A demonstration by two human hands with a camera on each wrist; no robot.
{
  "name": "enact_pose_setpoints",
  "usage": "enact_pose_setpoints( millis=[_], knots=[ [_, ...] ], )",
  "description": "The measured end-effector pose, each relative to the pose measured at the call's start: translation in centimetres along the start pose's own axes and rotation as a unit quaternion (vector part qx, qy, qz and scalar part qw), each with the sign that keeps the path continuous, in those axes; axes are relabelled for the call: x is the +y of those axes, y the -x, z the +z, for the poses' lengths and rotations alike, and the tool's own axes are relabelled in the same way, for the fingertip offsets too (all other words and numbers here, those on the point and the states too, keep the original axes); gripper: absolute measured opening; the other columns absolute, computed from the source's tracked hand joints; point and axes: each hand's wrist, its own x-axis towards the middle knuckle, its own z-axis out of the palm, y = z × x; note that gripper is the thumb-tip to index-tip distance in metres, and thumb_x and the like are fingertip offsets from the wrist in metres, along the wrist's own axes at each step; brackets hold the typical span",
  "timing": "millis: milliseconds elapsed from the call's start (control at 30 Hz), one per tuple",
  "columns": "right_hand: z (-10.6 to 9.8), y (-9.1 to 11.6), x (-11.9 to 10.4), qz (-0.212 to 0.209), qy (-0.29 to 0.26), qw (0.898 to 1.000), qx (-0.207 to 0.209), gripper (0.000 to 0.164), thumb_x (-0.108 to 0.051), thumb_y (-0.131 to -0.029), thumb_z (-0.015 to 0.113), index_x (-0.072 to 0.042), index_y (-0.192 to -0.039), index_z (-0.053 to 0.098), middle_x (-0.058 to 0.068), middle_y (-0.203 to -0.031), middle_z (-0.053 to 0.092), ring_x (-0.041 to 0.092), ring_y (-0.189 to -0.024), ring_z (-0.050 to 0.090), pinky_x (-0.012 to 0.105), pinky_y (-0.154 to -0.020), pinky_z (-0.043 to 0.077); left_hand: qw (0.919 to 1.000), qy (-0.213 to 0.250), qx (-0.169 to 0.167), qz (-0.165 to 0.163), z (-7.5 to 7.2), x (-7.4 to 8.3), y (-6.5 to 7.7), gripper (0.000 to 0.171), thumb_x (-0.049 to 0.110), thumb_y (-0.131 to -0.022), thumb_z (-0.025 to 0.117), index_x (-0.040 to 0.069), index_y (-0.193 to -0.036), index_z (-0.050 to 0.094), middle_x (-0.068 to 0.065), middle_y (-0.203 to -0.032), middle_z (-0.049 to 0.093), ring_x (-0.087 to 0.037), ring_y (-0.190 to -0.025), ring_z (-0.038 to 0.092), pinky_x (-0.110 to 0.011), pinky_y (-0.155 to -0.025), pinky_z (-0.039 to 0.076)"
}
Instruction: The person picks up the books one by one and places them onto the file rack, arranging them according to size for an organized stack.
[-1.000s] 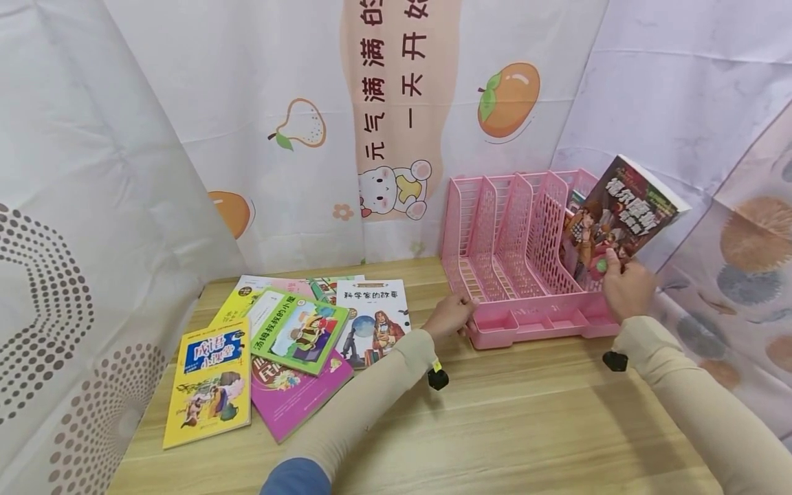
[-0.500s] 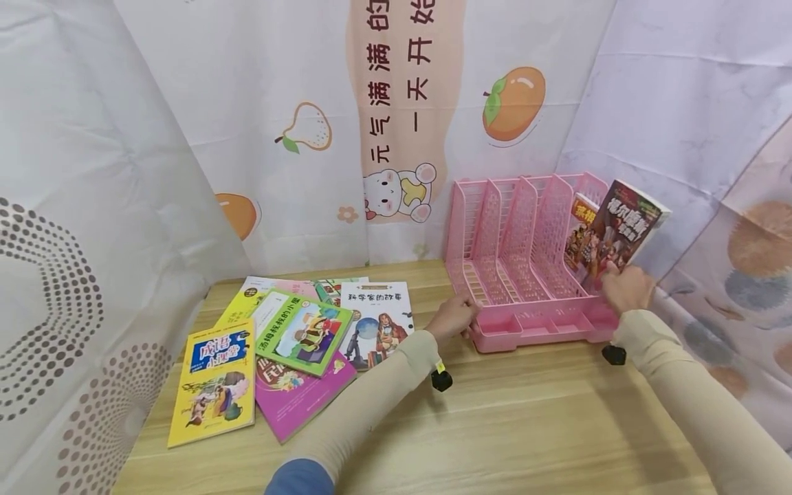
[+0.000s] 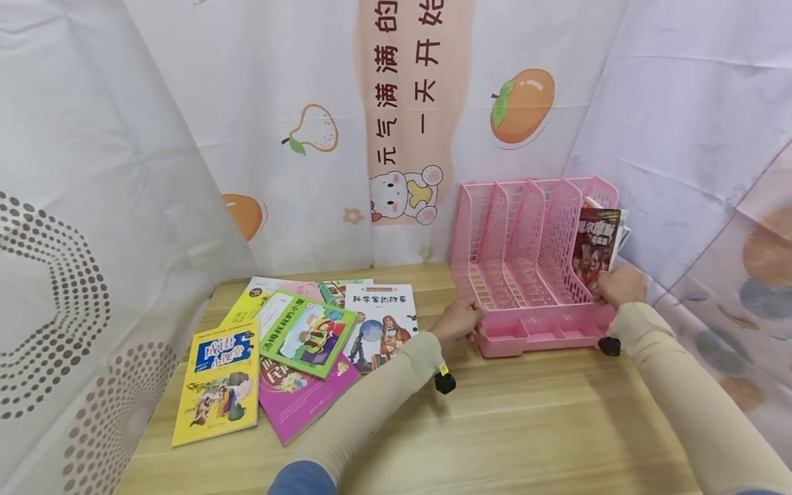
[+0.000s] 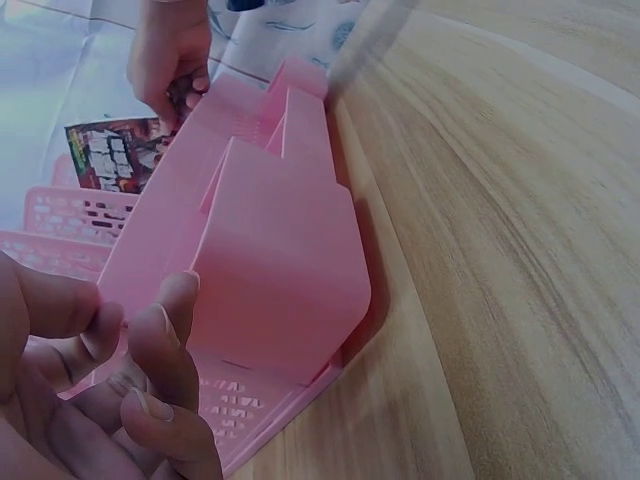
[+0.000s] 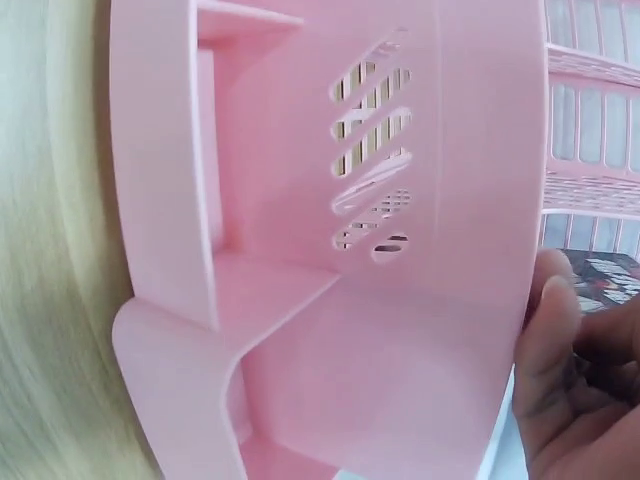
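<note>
Under the left hand point(image 3: 458, 320) and right hand point(image 3: 623, 285) my feed showed a wood-grain table point(image 3: 495, 426), and beyond them a white curtain point(image 3: 247, 165) printed with orange fruit point(image 3: 523, 106), a pear point(image 3: 318, 128), a cartoon animal point(image 3: 391, 196) and dark characters point(image 3: 386, 58). I could also make out a pale sheet point(image 3: 93, 158) with dotted rings point(image 3: 89, 433) well left of the left hand, and, right of the right hand, a cloth point(image 3: 724, 275) with round brown and grey blotches point(image 3: 718, 350).

We find bare wooden tabletop point(image 3: 526, 419) in front of the pink file organizer point(image 3: 544, 313). Its three left slots open upward; a dark-covered book point(image 3: 595, 240) and the right hand point(image 3: 622, 285) obstruct the rightmost. The left hand point(image 3: 456, 320) blocks its front left corner; a curtain point(image 3: 408, 244) closes off the back.
</note>
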Motion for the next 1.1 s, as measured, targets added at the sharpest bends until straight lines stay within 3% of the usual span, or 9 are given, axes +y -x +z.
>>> enact_pose_setpoints(
  millis=[167,300,400,567,667,800,867,967,1100],
  knots=[
    [0.1,-0.5,0.5,-0.006,0.000,1.000,0.000,0.048,-0.020,-0.102,0.044,0.005,-0.075,0.075,0.004,-0.052,0.066,0.016,-0.050,0.064,0.030,-0.055,0.046,0.9993,-0.036,-0.003,0.002,0.0,0.1,-0.1,0.022,0.020,-0.106,0.058,0.012,-0.086,0.056,-0.005,-0.067,0.069,-0.014,-0.048,0.052,-0.025,-0.042,0.033],
    [0.3,-1.4,0.9,-0.009,-0.017,1.000,-0.019,0.045,-0.018,-0.104,0.046,0.009,-0.079,0.072,0.005,-0.055,0.067,0.019,-0.050,0.066,0.028,-0.051,0.048,0.9996,-0.030,-0.003,-0.001,-0.1,0.3,0.0,0.022,0.022,-0.106,0.059,0.012,-0.087,0.057,-0.006,-0.069,0.069,-0.013,-0.048,0.051,-0.025,-0.043,0.034],
    [0.3,-2.1,0.9,-0.023,0.007,1.000,-0.014,0.043,-0.020,-0.102,0.049,0.008,-0.075,0.067,0.013,-0.059,0.067,0.032,-0.056,0.066,0.040,-0.056,0.052,0.9999,-0.016,-0.006,0.000,-0.2,0.6,0.1,0.021,0.021,-0.106,0.060,0.012,-0.088,0.058,-0.008,-0.071,0.069,-0.013,-0.049,0.051,-0.027,-0.045,0.036],
    [-0.3,-3.3,0.1,-0.018,0.041,0.998,0.042,0.049,-0.029,-0.100,0.047,0.007,-0.068,0.057,0.031,-0.070,0.062,0.050,-0.070,0.062,0.062,-0.068,0.047,0.9991,-0.040,-0.008,0.007,-0.5,0.8,-0.1,0.018,0.019,-0.105,0.062,0.012,-0.088,0.058,-0.006,-0.072,0.069,-0.013,-0.049,0.052,-0.029,-0.049,0.039],
    [-0.7,-4.0,-0.6,-0.005,0.027,0.998,0.050,0.049,-0.027,-0.101,0.047,0.006,-0.067,0.059,0.027,-0.067,0.062,0.050,-0.070,0.063,0.061,-0.068,0.048,0.9989,-0.046,-0.007,0.004,-0.7,0.8,-0.3,0.018,0.019,-0.104,0.063,0.012,-0.088,0.058,-0.006,-0.071,0.070,-0.014,-0.049,0.054,-0.029,-0.048,0.039],
    [-0.8,-3.8,-1.3,0.016,0.021,0.998,0.053,0.048,-0.023,-0.102,0.048,0.015,-0.080,0.066,0.031,-0.071,0.065,0.055,-0.077,0.064,0.063,-0.072,0.050,0.9984,-0.055,-0.009,0.005,-0.8,0.8,-0.3,0.019,0.019,-0.105,0.062,0.012,-0.088,0.058,-0.005,-0.070,0.070,-0.014,-0.049,0.054,-0.026,-0.045,0.037],
    [-0.5,-3.5,-1.4,0.008,0.034,0.998,0.060,0.047,-0.020,-0.102,0.045,0.019,-0.083,0.063,0.037,-0.077,0.064,0.059,-0.083,0.062,0.066,-0.079,0.047,0.9981,-0.060,-0.011,0.008,-0.7,0.9,-0.3,0.019,0.019,-0.106,0.061,0.012,-0.088,0.058,-0.004,-0.069,0.070,-0.014,-0.049,0.054,-0.025,-0.044,0.037],
    [0.0,-3.6,-1.3,-0.018,0.051,0.997,0.055,0.044,-0.015,-0.099,0.039,0.014,-0.072,0.058,0.041,-0.082,0.061,0.061,-0.087,0.058,0.068,-0.086,0.039,0.9981,-0.060,-0.009,0.010,-0.6,0.8,-0.4,0.020,0.018,-0.105,0.061,0.012,-0.087,0.058,-0.004,-0.068,0.069,-0.013,-0.048,0.053,-0.024,-0.043,0.036],
    [0.6,-3.9,-1.3,-0.035,0.053,0.998,0.011,0.045,-0.015,-0.099,0.040,0.009,-0.069,0.062,0.040,-0.087,0.065,0.061,-0.088,0.060,0.068,-0.084,0.038,0.9981,-0.061,-0.006,0.006,-0.7,0.9,-0.2,0.019,0.017,-0.105,0.061,0.012,-0.088,0.058,-0.004,-0.069,0.070,-0.013,-0.048,0.053,-0.025,-0.044,0.037]
  ],
)
